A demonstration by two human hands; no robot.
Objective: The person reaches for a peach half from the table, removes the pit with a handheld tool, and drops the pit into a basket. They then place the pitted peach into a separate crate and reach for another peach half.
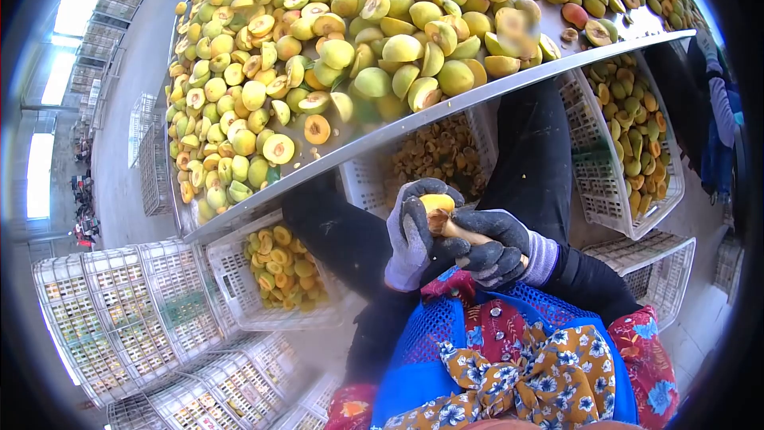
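Fruit half, yellow-orange and rounded [436,204] — pinched in the fingers of the left hand [410,239], which wears a grey knit glove with a dark palm, above the lap and below the near edge of the steel table [350,151]. Right hand [493,248], gloved alike, clenched around a pale wooden tool handle [465,232]; the working tip is hidden against the fruit. Cut face and stone cannot be made out. Heaped yellow-green halved fruits [334,48] cover the table — its far edge cut off. White plastic crate [231,287] partly hidden under the near edge.
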